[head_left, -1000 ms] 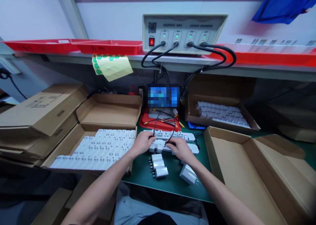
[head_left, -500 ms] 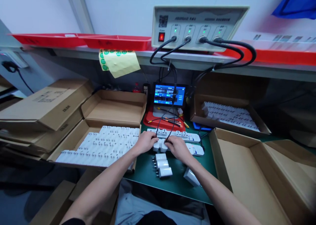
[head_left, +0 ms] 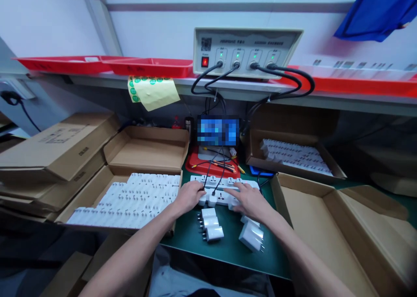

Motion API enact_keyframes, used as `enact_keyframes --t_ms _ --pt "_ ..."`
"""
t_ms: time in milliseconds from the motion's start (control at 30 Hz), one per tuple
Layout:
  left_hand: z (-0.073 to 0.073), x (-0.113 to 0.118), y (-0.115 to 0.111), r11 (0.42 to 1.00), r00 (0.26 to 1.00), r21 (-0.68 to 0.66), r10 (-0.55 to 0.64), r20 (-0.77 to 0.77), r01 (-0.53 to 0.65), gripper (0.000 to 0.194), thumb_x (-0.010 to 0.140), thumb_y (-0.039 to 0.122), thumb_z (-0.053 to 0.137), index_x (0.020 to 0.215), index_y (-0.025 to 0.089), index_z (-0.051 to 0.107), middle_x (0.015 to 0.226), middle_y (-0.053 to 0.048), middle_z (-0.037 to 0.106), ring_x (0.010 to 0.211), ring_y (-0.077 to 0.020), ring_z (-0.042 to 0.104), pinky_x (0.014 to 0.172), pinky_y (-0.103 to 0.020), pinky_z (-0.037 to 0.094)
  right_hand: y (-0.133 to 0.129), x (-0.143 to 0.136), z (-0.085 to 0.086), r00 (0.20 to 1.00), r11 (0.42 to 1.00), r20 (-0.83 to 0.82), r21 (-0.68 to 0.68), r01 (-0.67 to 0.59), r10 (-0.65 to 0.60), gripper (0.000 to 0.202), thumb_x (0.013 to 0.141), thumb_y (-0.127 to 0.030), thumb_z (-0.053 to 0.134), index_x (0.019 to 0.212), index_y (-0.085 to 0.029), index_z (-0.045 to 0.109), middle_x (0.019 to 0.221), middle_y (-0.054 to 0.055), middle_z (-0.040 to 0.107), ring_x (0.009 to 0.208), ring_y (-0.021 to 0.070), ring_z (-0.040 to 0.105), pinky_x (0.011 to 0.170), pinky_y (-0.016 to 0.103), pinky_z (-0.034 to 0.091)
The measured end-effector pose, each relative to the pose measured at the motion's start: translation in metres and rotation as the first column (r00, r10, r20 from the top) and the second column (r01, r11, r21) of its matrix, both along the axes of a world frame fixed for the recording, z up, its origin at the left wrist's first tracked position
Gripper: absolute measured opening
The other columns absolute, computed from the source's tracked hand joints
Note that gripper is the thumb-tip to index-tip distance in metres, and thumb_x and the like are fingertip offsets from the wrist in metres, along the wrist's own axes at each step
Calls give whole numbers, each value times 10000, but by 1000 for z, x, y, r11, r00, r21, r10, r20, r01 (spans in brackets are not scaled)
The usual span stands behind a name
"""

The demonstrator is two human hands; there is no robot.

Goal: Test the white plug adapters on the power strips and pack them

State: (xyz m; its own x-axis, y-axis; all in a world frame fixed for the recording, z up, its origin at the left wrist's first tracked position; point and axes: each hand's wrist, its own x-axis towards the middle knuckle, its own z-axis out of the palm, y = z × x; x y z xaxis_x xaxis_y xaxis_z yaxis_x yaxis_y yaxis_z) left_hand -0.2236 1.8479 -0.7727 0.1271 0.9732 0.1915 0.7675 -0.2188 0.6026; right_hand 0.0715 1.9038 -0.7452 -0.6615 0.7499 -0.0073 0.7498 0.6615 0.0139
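My left hand pinches the end of a black cable at a white plug adapter on the front power strip. Beside it another adapter has a second black cable in its top. My right hand is open, its fingers apart around a white adapter farther right along that strip. Below the strip, three white adapters lie in a row with their pins to the left. More adapters lie below my right hand, pins toward the lower right.
An open carton of white adapters stands left, near stacked cartons. Another filled carton is back right, with an open carton in front. A screen stands behind a red tray. A powered tester sits on the shelf.
My right hand has let go of the second cable and moved right to another adapter, its fingers spreading. My left hand stays at its cable. The camera view has shifted slightly.
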Motion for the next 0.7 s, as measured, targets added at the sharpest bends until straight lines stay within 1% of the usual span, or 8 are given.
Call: enact_keyframes --t_ms 133,267,333,400,467,567,633,700 --pt "7 -2 0 999 986 1 46 158 -47 203 1029 430 738 1055 230 717 927 -22 765 893 -240 722 784 -336 529 1 15 -7 991 995 107 -59 -77 83 597 889 -122 783 1431 -373 762 1471 111 718 1286 352 692 1019 434 599" --pt "12 6 -14 971 943 124 160 293 -203 357 1040 498 732 1279 236 688 1032 -39 781 958 -244 747 898 -369 595 3 24 -2 995 991 -53 -102 -90 85 400 930 -143 671 1268 -300 816 1293 111 771 1181 324 731 1009 413 601" --pt "14 14 -26 958 954 241 86 287 -159 435 1047 485 741 1393 231 673 1194 -99 797 1129 -286 765 1042 -429 617 2 32 4 973 989 -228 -129 -66 35 342 976 -244 649 1263 -308 825 1318 125 779 1214 349 735 1055 470 607" --pt "15 24 -37 930 970 368 -98 222 10 586 1040 501 767 1531 220 618 1414 -163 757 1345 -332 722 1185 -484 595 -1 37 9 888 976 -458 -212 -54 -50 345 1017 -429 679 1318 -331 818 1408 124 775 1303 376 722 1115 516 610" --pt "16 36 -44 867 959 464 -260 109 183 722 1035 513 780 1645 213 536 1611 -207 648 1518 -363 627 1289 -530 541 -6 35 10 723 924 -657 -375 -70 -211 487 984 -599 755 1394 -339 790 1480 121 768 1337 388 727 1093 501 653" --pt "15 49 -50 812 941 513 -337 23 278 640 1083 411 711 1669 227 530 1699 -211 567 1595 -355 566 1316 -537 528 -21 17 7 492 762 -715 -631 -148 -496 708 889 -711 851 1488 -350 747 1541 135 752 1278 409 776 938 464 735" --pt "14 48 -56 816 940 519 -334 66 254 566 1087 365 692 1628 237 587 1633 -195 616 1536 -331 623 1269 -493 573 -31 3 4 431 654 -661 -732 -190 -615 785 848 -737 881 1525 -368 733 1588 145 723 1253 429 796 882 481 758" --pt "12 33 -65 834 940 514 -310 140 199 559 1057 388 734 1584 226 640 1562 -195 654 1442 -324 687 1204 -457 616 -36 -5 1 437 614 -635 -761 -212 -637 814 830 -745 892 1538 -376 734 1610 157 705 1259 449 798 898 533 763"
